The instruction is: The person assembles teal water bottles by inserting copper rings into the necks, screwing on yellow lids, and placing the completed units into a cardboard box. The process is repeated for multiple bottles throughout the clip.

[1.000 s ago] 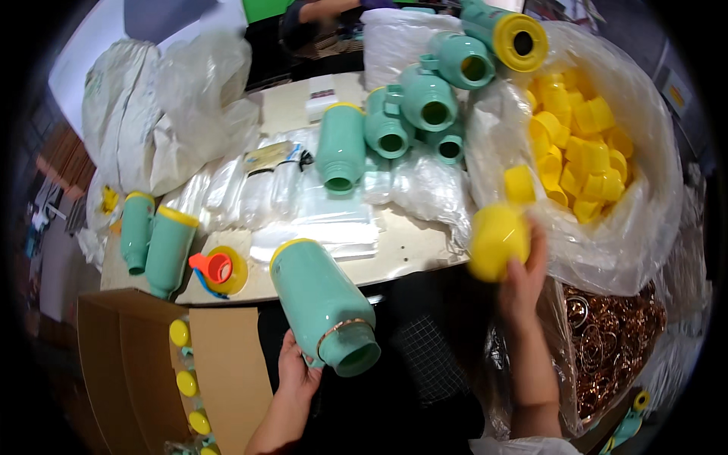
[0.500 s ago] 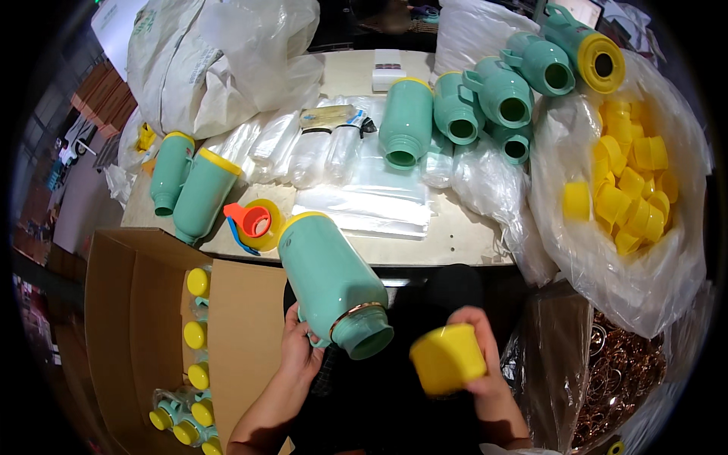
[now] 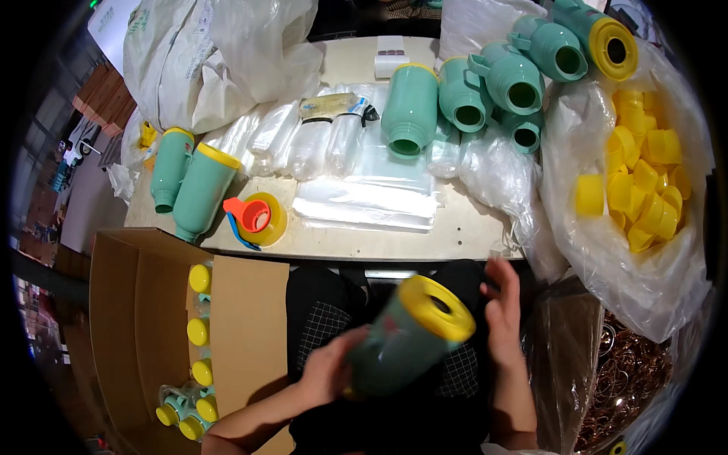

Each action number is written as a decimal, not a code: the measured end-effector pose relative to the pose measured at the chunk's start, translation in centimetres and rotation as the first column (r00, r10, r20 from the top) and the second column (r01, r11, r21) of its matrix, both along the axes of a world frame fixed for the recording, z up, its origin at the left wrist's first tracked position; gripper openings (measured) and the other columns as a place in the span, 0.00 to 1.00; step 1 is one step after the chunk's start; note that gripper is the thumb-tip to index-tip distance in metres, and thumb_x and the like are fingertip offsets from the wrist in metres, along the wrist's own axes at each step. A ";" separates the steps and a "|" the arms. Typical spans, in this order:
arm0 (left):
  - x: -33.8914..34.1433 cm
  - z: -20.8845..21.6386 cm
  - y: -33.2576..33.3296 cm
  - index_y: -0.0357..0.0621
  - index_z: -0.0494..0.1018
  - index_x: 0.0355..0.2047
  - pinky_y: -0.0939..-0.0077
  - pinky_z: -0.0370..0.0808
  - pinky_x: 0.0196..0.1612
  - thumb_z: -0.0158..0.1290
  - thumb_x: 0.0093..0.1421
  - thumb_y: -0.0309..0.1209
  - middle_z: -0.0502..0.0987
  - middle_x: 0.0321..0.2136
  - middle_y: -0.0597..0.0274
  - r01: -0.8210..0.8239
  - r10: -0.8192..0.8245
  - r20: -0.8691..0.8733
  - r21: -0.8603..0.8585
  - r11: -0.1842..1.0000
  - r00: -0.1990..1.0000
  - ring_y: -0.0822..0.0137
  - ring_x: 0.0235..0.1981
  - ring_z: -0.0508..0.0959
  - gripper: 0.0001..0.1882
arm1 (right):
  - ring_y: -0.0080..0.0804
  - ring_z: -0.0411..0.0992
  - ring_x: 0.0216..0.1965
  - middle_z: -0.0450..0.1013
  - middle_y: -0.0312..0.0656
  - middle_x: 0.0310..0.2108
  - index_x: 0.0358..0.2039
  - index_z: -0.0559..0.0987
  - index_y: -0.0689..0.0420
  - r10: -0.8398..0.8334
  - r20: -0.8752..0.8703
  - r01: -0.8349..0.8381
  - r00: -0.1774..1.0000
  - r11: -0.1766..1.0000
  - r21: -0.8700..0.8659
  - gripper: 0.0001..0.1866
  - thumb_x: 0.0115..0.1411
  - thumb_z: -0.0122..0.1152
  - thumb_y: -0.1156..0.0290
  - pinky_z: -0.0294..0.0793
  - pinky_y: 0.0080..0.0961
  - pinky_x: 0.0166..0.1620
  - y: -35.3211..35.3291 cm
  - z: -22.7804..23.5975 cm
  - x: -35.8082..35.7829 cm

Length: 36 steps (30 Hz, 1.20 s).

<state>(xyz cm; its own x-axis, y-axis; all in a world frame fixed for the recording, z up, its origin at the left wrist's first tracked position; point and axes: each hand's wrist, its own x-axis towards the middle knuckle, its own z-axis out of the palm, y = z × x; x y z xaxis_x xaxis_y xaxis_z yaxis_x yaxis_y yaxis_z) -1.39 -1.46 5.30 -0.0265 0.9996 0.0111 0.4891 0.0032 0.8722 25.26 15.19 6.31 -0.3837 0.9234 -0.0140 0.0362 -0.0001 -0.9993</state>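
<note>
Over my lap, a green thermos flask (image 3: 398, 345) is tilted with its yellow ring-shaped base up to the right. My left hand (image 3: 331, 368) grips its lower part; motion blurs both. A sliver of yellow shows by the flask's low end, mostly hidden. Just right of the base, my right hand (image 3: 503, 307) is raised with its fingers apart and nothing in it. On the table ahead sit an orange-red scoop-like cup (image 3: 244, 208) and a yellow round piece (image 3: 277, 220) under it.
Several green flask bodies (image 3: 409, 102) stand or lie at the back right, and green flasks (image 3: 205, 186) at left. A bag of yellow cups (image 3: 643, 174) is at right, above copper-coloured rings (image 3: 623, 387). An open carton (image 3: 246, 334) holds capped flasks. Clear plastic bags (image 3: 364, 205) cover mid-table.
The flask has been turned over, its yellow base now up to the right and its mouth downward. My right hand no longer holds the yellow cup and has moved up, fingers spread.
</note>
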 end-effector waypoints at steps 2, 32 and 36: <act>2.1 1.7 1.4 0.48 0.74 0.52 0.60 0.79 0.48 0.51 0.57 0.19 0.78 0.51 0.50 0.034 -0.039 0.170 0.032 0.999 0.985 0.48 0.49 0.80 0.22 | 0.36 0.62 0.62 0.64 0.46 0.60 0.64 0.63 0.60 0.269 0.037 -0.269 0.962 0.963 0.006 0.35 0.62 0.59 0.56 0.61 0.33 0.63 2.7 0.3 -0.1; 3.0 -2.1 21.4 0.36 0.75 0.32 0.79 0.73 0.40 0.47 0.70 0.34 0.79 0.29 0.63 -0.118 0.150 0.391 -0.104 0.988 0.908 0.76 0.33 0.76 0.14 | 0.20 0.70 0.26 0.75 0.37 0.24 0.30 0.77 0.61 0.006 0.092 -0.007 0.996 1.000 0.005 0.09 0.54 0.72 0.76 0.73 0.19 0.33 9.4 -5.0 -7.2; 0.8 -0.8 19.3 0.36 0.75 0.35 0.75 0.76 0.40 0.45 0.72 0.33 0.79 0.31 0.64 -0.362 0.288 0.817 -0.104 0.926 0.500 0.75 0.34 0.76 0.14 | 0.22 0.73 0.28 0.77 0.37 0.24 0.30 0.79 0.64 -0.223 -0.318 0.156 0.922 0.962 -0.223 0.04 0.60 0.63 0.77 0.76 0.21 0.36 8.9 -3.1 -6.3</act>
<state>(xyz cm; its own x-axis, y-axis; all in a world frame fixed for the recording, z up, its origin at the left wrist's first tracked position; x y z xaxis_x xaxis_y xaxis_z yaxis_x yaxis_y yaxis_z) -0.60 17.88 4.53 -0.3838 0.9156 -0.1197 -0.4425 -0.0686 0.8941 18.97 24.09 3.17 -0.2142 0.9719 -0.0973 -0.3219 -0.1643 -0.9324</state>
